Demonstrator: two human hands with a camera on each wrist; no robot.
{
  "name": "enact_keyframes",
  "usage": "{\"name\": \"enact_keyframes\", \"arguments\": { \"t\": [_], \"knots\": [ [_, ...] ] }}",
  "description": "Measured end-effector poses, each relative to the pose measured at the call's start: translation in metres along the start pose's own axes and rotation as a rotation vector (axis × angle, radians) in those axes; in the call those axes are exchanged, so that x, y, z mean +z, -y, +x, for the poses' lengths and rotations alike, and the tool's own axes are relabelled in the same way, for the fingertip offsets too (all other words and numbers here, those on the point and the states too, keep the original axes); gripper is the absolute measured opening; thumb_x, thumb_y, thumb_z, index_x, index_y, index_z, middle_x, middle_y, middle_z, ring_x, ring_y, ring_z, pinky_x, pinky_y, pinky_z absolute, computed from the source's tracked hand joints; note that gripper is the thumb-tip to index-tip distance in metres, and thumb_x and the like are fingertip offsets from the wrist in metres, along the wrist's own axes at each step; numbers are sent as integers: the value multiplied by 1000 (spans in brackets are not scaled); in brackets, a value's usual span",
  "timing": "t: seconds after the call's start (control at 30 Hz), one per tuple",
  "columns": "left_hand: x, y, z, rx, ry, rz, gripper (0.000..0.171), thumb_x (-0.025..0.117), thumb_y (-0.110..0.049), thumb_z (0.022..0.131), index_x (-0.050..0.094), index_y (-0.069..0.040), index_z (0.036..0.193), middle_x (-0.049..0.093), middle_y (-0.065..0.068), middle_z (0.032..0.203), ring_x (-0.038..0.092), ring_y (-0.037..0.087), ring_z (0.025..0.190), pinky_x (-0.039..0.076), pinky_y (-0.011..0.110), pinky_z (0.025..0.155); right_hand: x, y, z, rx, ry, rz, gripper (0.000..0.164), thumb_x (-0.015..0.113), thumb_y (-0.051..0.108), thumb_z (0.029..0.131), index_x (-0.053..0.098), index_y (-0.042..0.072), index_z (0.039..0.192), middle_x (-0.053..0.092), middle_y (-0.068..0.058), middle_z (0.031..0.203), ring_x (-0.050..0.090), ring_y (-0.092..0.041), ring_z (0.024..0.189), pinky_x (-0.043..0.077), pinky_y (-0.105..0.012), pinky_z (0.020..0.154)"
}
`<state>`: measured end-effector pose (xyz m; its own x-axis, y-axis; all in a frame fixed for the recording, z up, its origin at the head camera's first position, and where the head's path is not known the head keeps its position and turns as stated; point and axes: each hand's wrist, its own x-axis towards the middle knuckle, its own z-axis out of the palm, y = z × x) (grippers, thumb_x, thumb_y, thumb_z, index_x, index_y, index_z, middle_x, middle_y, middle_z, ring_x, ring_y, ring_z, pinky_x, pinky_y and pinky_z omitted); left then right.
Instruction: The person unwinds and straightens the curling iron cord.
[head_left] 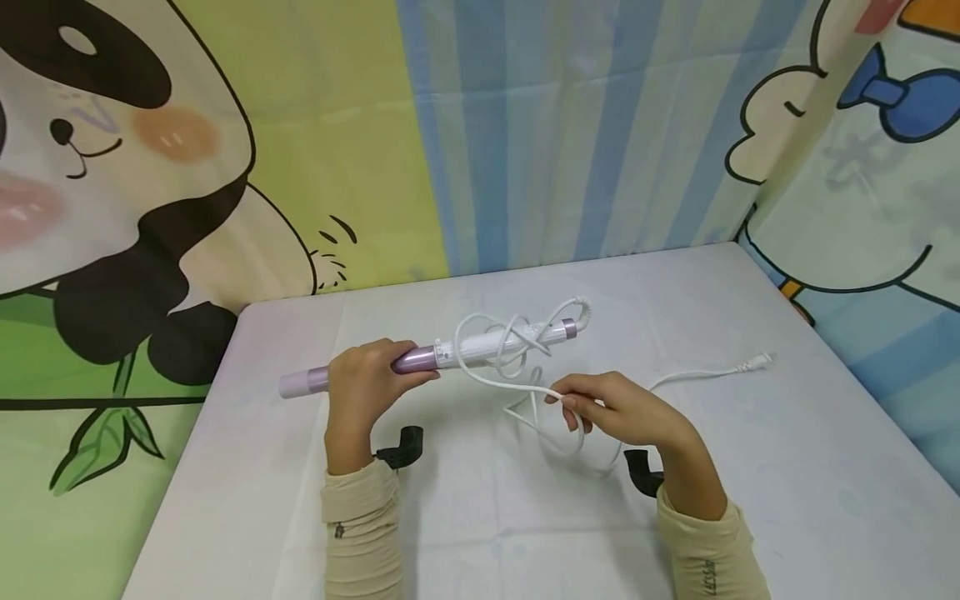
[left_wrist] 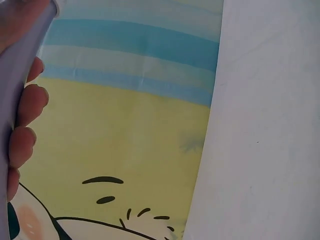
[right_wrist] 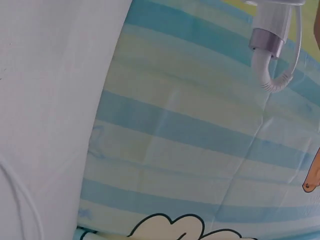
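My left hand [head_left: 367,379] grips the lilac barrel of a hair curling iron [head_left: 416,360], holding it slanted above the table. Its white handle points right, with the white cord [head_left: 510,385] looped loosely around it. Between thumb and fingers, my right hand [head_left: 618,408] pinches a length of that cord below the handle's end. In the left wrist view, curled fingers [left_wrist: 32,105] wrap the lilac barrel [left_wrist: 15,90]. The right wrist view has the handle's end [right_wrist: 267,40] with its bent cord sleeve at top right; the right hand is out of that view.
A white cloth covers the table [head_left: 465,517]. The cord's plug [head_left: 756,362] lies on it at the right, with slack loops beneath the hands. Cartoon-printed curtains [head_left: 525,125] stand behind and beside the table. Black mounts [head_left: 405,447] sit at both wrists.
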<state>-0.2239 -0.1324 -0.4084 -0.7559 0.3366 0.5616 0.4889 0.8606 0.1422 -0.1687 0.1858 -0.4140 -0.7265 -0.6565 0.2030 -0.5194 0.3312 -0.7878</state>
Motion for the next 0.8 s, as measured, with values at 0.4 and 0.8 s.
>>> {"name": "enact_keyframes", "arguments": {
  "t": [0.4,0.8],
  "knots": [
    [5,-3,0,53,87,11,36,84,-44,52,71,-20,76,63,-4,61,50,11,47,35,26,45,-8,-1,-3,53,-638,455,16,43,11,96,52,4,107,63,4,80,58,-12,59,48,-19,77],
    [4,-1,0,69,55,-44,37,83,-45,53,71,-20,77,63,-5,61,50,9,48,36,25,46,-23,-10,-14,215,-1007,668,21,53,21,91,57,6,105,65,3,76,63,-6,58,50,-17,75]
  ]
}}
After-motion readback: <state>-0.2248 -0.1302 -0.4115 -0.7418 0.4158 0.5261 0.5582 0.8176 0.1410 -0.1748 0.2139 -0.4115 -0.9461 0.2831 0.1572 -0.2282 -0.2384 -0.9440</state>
